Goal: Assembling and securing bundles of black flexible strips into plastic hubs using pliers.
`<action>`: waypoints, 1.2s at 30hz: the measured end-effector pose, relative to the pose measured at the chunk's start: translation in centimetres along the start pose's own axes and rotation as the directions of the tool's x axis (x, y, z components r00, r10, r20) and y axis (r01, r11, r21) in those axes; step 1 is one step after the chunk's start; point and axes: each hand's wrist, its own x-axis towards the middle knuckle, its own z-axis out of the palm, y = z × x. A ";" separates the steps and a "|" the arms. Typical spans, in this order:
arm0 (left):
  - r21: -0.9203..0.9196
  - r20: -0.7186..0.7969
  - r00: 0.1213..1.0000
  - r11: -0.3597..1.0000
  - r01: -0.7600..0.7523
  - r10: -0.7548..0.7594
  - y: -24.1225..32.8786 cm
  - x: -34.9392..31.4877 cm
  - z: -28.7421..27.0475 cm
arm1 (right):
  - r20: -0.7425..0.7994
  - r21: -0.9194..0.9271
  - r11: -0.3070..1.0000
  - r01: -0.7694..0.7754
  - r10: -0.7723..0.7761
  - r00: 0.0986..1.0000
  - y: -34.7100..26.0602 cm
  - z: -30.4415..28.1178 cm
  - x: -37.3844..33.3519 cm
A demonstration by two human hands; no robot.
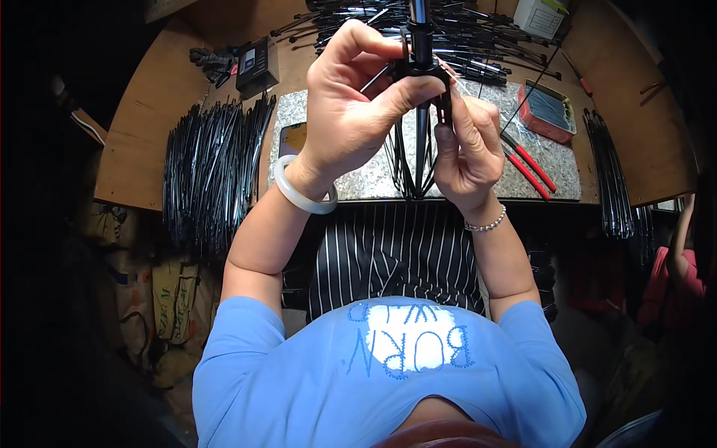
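My left hand (347, 101) is closed around the black hub of what looks like an umbrella frame (422, 45), its thumb pressed across the front and its fingers behind. The shaft stands upright, its top running out of view. Thin dark ribs (403, 168) hang below the hub. Just right of the shaft, my right hand (472, 153) pinches a narrow black slotted part of the frame between thumb and fingers. A fine strand slants beside those fingertips; whether they hold it I cannot tell. A pale bangle circles my left wrist and a beaded bracelet my right.
Pliers with red handles (532, 170) lie on the speckled stone slab (358, 187), near a red tin (549, 112) of thin dark pieces. Bundles of black ribs lie left (213, 164) and right (609, 175), with a pile (478, 56) behind. A black box (256, 67) stands back left.
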 end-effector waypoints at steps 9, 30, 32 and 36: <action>0.336 0.051 0.986 0.927 -0.166 0.158 -0.1 -0.4 -0.3 | 0.014 -0.056 0.998 0.027 -0.026 1.000 -0.8 0.7 0.1; 0.432 0.126 0.770 0.664 -0.610 0.626 3.1 1.2 -2.8 | 0.375 0.833 0.245 -0.496 0.409 0.832 1.1 0.3 0.6; 0.407 0.112 0.819 0.726 -0.554 0.563 2.4 0.3 -3.4 | 0.449 0.821 0.181 -0.542 0.384 0.807 1.3 0.7 0.2; 0.231 0.089 0.961 0.933 -0.275 0.261 0.2 -0.8 -3.4 | 0.525 0.789 0.137 -0.599 0.356 0.773 1.7 0.4 0.0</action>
